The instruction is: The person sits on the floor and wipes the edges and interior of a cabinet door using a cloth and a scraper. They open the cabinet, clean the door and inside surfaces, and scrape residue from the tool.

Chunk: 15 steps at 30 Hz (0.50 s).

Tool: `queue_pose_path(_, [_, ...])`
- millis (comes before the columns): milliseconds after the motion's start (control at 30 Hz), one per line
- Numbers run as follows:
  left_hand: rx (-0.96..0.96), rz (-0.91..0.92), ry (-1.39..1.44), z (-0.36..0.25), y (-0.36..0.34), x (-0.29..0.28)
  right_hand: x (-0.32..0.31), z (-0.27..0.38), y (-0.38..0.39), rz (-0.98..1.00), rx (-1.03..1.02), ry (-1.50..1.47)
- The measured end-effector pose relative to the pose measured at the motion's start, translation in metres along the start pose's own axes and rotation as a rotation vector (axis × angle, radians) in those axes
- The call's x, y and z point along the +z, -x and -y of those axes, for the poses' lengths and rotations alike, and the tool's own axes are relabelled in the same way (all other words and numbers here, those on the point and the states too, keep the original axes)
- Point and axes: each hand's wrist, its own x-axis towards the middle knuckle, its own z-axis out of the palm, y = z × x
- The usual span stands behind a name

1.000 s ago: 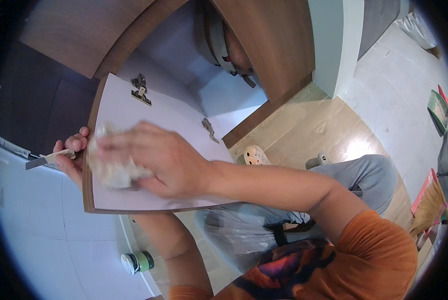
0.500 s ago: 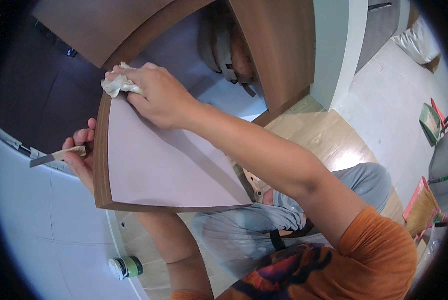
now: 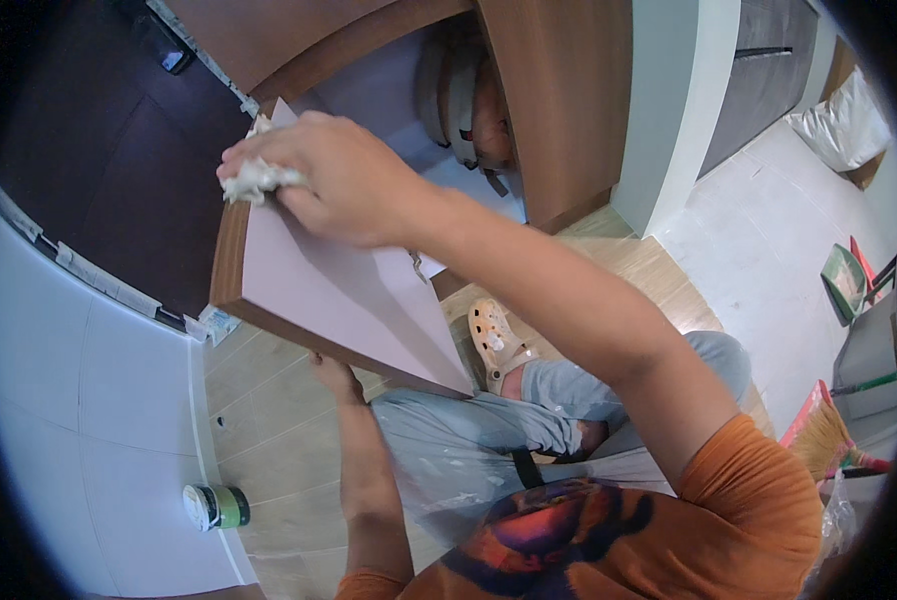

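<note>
An open cabinet door (image 3: 314, 285) with a pale inner face and wood-brown edges stands in front of me. My right hand (image 3: 344, 185) is closed around a crumpled off-white rag (image 3: 261, 178), which touches the door's edge near its far corner. Below the door's near edge, part of my left hand (image 3: 336, 377) shows. Its fingers are hidden behind the door, and so is anything they hold.
Inside the cabinet (image 3: 559, 110) lies a strapped bag (image 3: 459, 100). A small tub (image 3: 217, 507) stands on the floor at left. To the right are a broom (image 3: 824, 432), a green dustpan (image 3: 845, 280) and a silvery bag (image 3: 841, 125). A dark door (image 3: 99, 190) is at far left.
The door has swung and now shows more of its edge. My left hand, which held a flat-bladed scraper beyond the edge, has gone lower behind the door. The right hand keeps the rag.
</note>
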Motion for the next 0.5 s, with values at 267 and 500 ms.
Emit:
queue_pose_path(267, [-0.108,-0.034,-0.071,-0.016,0.008,0.026,-0.022,0.084,0.038,0.102,-0.106,-0.18])
queue_pose_path(500, [-0.224,-0.053,-0.03,-0.008,-0.002,0.005,-0.012,0.056,0.024,-0.022,-0.031,-0.062])
